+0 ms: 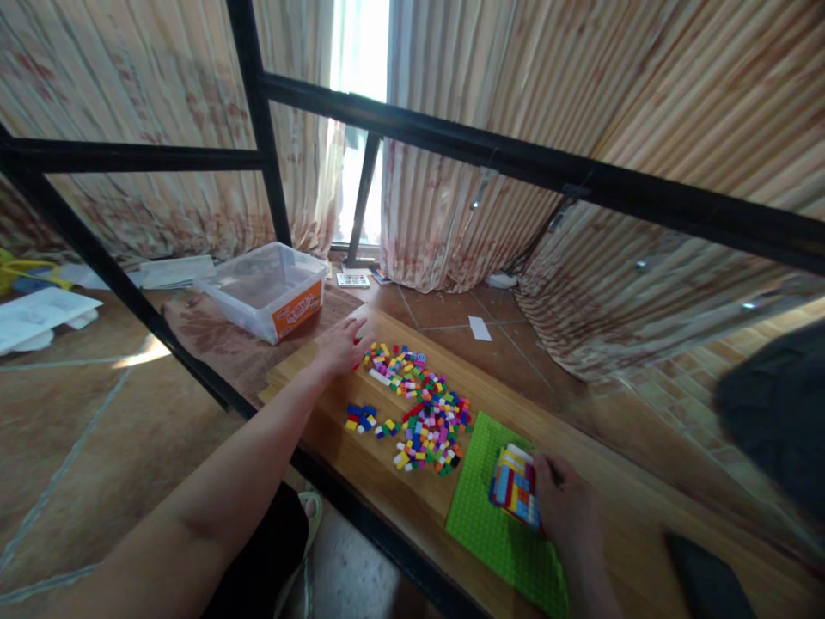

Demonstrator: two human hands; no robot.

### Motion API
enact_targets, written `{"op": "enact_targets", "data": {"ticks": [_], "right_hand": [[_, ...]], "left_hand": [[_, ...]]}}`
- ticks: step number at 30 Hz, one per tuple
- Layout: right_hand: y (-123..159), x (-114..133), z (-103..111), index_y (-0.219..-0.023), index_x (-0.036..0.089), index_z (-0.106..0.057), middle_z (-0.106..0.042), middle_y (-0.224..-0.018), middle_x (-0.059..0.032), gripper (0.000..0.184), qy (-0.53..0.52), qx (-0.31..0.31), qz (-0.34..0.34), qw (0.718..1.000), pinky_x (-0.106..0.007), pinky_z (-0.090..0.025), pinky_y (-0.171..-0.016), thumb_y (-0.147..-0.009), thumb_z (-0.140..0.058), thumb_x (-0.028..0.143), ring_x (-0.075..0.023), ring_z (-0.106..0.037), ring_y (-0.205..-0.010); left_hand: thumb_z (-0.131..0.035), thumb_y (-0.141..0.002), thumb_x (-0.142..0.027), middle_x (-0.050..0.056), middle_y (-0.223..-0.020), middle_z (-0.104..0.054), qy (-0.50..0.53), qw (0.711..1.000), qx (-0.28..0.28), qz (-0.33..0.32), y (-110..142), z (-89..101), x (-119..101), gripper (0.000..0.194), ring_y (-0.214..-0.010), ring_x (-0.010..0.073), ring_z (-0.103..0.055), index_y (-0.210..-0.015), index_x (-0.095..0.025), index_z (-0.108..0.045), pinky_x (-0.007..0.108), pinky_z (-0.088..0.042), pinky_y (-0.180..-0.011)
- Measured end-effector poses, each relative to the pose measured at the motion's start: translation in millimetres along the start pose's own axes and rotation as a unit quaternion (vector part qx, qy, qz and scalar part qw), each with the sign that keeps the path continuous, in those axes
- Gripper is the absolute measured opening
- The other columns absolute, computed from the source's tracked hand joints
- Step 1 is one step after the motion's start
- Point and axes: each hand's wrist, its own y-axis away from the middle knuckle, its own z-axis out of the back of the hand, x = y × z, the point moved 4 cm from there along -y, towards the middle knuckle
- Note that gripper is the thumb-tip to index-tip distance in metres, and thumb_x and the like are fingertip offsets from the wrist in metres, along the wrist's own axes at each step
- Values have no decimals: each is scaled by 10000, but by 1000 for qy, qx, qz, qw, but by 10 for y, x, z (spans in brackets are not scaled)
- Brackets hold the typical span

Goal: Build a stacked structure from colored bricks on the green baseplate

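My left hand (341,346) reaches over the far left end of a pile of small coloured toy bricks (438,417) on a wooden bench top. Its fingers look stretched out; a bit of red shows beside them, and the undersides of the fingers are hidden. A multicoloured block of joined toy bricks (514,488) sits on a green studded baseplate (480,516). Curled against the block's right side is my right hand (567,499), gripping it there. Part of the block is behind that hand. Several blue, white and yellow bricks (362,419) lie apart from the main pile.
A clear plastic tub (264,288) with an orange label stands beyond the bench's left end. Black metal bars (412,125) cross in front and along the near side. A dark flat object (705,572) lies at the right. Papers (479,327) are on the tiled floor.
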Motion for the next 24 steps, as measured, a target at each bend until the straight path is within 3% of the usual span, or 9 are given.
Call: {"op": "enact_targets", "data": {"ticks": [6,13,19,24], "right_hand": [[2,20,-5,-891,129,-732,-723,-849,-136,507,-4,-10,18,1000,-297,-434,-645,-809,-411,513,-234,-635,-726],[16,32,-2,-903,128,-733,-718,-821,-133,508,12,-12,20,1000,-304,-430,-643,-827,-400,505,-233,-627,-710],[36,65,10,-894,119,-732,-713,-811,-138,504,20,-18,33,999,-298,-416,-636,-840,-391,486,-226,-614,-700],[24,71,-3,-887,131,-724,-710,-819,-130,490,24,-7,37,999,-295,-414,-648,-849,-378,476,-223,-615,-710]], "left_hand": [[-388,-905,-505,110,-1417,-500,33,991,72,-113,19,-217,-94,569,-1301,232,-455,-1347,-172,-516,367,-315,-1117],[-383,-923,-488,97,-1286,-617,68,971,122,-195,122,-281,-359,493,-1219,199,-524,-1191,-162,-636,358,-353,-1085],[-374,-934,-470,82,-1142,-685,107,964,131,-204,260,-258,-536,455,-1093,195,-594,-1089,-169,-678,324,-413,-1007],[-334,-942,-496,78,-1082,-697,159,966,142,-147,381,-236,-652,504,-1022,205,-617,-1076,-151,-677,319,-449,-940]]}}
